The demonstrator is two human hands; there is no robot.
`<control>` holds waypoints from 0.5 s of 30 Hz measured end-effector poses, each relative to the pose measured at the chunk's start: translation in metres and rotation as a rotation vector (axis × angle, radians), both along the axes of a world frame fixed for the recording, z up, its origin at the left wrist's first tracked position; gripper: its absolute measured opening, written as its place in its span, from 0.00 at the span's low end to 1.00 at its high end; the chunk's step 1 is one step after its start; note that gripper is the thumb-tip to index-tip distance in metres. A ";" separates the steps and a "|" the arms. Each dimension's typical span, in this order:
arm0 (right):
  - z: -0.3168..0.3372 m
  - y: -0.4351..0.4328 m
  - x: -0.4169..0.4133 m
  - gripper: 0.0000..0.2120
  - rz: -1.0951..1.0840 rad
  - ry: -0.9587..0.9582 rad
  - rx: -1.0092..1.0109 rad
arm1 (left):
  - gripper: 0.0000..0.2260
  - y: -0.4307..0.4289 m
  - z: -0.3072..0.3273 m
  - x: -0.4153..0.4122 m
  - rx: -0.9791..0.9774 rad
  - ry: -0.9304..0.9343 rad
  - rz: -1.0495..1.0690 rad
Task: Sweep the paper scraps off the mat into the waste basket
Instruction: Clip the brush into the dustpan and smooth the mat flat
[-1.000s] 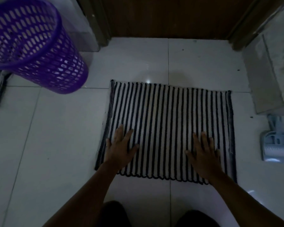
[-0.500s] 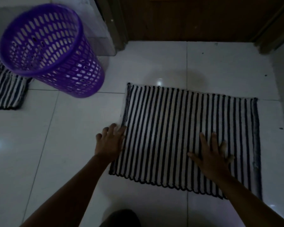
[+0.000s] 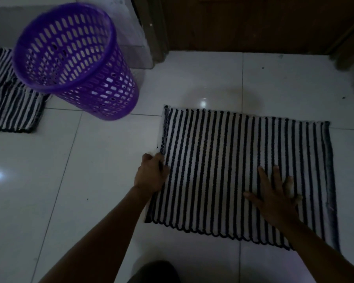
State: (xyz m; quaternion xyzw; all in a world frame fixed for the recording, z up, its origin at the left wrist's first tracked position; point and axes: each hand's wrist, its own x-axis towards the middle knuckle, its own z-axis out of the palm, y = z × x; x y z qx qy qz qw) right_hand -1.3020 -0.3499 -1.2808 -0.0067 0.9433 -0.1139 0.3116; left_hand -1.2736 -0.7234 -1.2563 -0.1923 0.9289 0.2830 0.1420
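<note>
On the white tiled floor (image 3: 70, 180) in front of a wooden door (image 3: 253, 23), the striped mat (image 3: 243, 160) lies flat, and the purple waste basket (image 3: 76, 64) stands well apart from it, up and to the left, just beside a second striped mat (image 3: 10, 111). The light is dim and I cannot make out any paper scraps on the mat, so small pieces could be lying between the dark stripes unnoticed. That is the main risk: a sweep by hand may miss them or flick them onto the pale tiles, where they would be hard to see. If the mat is lifted by its left edge, anything on it may slide off the wrong side, since the basket is not next to the mat and nothing lies between to catch what falls. The mat could also slip on the glossy tiles if it is pulled while only one palm weighs it down. The left hand (image 3: 151, 174) sits at the mat's left edge with its fingers curled, apparently pinching the border, the forearm reaching in from the lower left. The right hand (image 3: 274, 197) lies palm-down on the mat's near right part, fingers straight and spread, holding nothing.
</note>
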 end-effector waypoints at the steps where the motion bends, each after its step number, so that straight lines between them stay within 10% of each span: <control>1: 0.000 0.001 0.000 0.43 0.000 -0.001 -0.008 | 0.09 -0.003 -0.001 0.001 0.044 0.015 0.035; 6: 0.006 0.002 -0.003 0.44 -0.015 0.028 -0.037 | 0.16 -0.018 0.002 -0.001 0.211 -0.133 0.251; 15: 0.011 0.048 -0.030 0.55 -0.183 -0.001 -0.062 | 0.29 -0.006 0.006 -0.004 0.132 -0.087 0.044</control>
